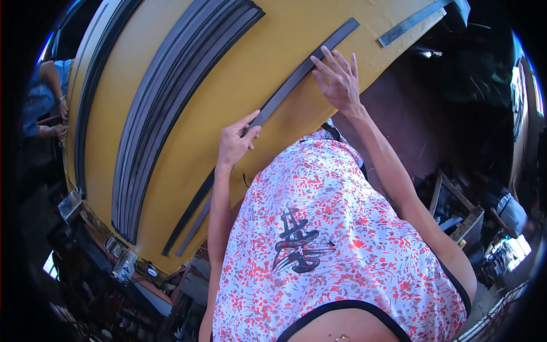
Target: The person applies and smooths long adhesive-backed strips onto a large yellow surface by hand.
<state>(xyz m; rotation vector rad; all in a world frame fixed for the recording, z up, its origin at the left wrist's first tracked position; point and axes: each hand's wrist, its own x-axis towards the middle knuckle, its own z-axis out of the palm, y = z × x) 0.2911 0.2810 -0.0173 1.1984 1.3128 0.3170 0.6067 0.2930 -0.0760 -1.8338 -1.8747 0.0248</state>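
Left hand (235, 139): narrow, thumb and fingers closed on the near part of a grey strip (290, 85). Right hand (340, 85): wide, fingers fanned, fingertips touching the strip farther along, not gripped round it. Strip slants from the left hand to far right, passing under the right fingertips; flat on the yellow table (296, 34), dark band along its left edge.

Progress, as judged: this strip is laid out straight and being handled; whether it is joined to the dark band, or finished, cannot tell. Many others sit bundled, not under the hands.

Outward: beside the left forearm, two narrow strips (191, 214), near side. Farther left, thick strip stack (165, 97), curved in view, well apart. Beyond, dark strips (88, 108). Far right, short strip (411, 27) by the table edge. Left margin, co-worker's hands (58, 131) at the table's rim.
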